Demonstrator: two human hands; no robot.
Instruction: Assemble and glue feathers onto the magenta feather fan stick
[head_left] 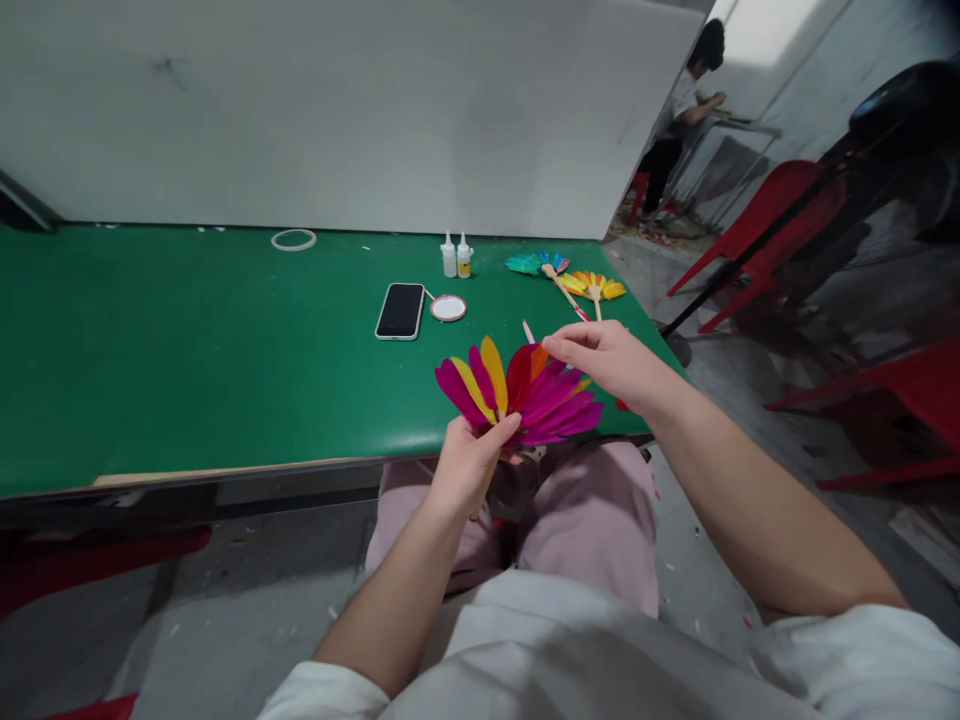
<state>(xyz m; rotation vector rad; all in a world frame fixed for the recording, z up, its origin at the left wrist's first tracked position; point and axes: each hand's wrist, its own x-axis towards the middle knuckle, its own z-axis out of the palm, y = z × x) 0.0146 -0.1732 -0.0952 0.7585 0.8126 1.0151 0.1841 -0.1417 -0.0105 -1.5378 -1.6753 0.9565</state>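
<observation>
My left hand is closed around the base of a feather fan, its thumb pressed on the lower ends of the feathers. Magenta, yellow, red and orange feathers spread out over the table's front edge and my lap. At the fan's upper right, my right hand is closed in a pinch on the tip of an orange feather. Part of the fan's right side lies beneath that hand. Behind the fan, a pale pointed thing lies on the table, partly hidden.
On the green table are a phone, a small round white dish, two small dropper bottles, a white ring, a blue-green feather fan and a yellow one. Red chairs and a seated person are at right.
</observation>
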